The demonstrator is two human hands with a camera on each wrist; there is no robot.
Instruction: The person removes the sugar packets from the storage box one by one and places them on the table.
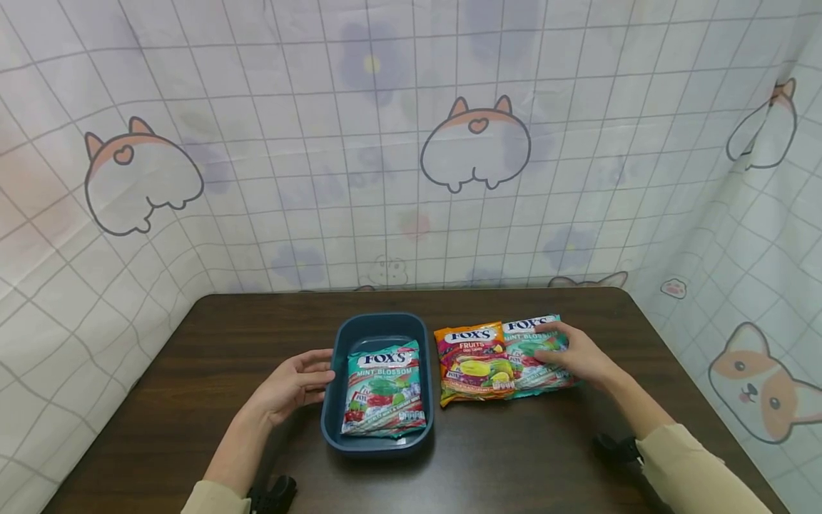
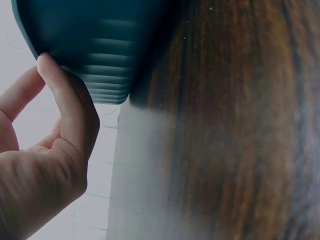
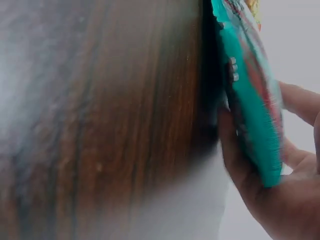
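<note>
The left hand is at the left side of the dark blue container, its grip pinching the rim between thumb and fingers. A teal mint bag lies inside the container, label facing up, on the dark wood worktop.

To the right of the container, the fruits bag lies face up in orange and red, touching a second mint bag on its right. The right hand has its grip closed around that second bag's right edge — the thumb tucked under it, the fingers over its printed face. A black band is around the right wrist, below a pale sleeve. Behind the worktop hangs a white gridded cloth with cartoon dogs.
</note>
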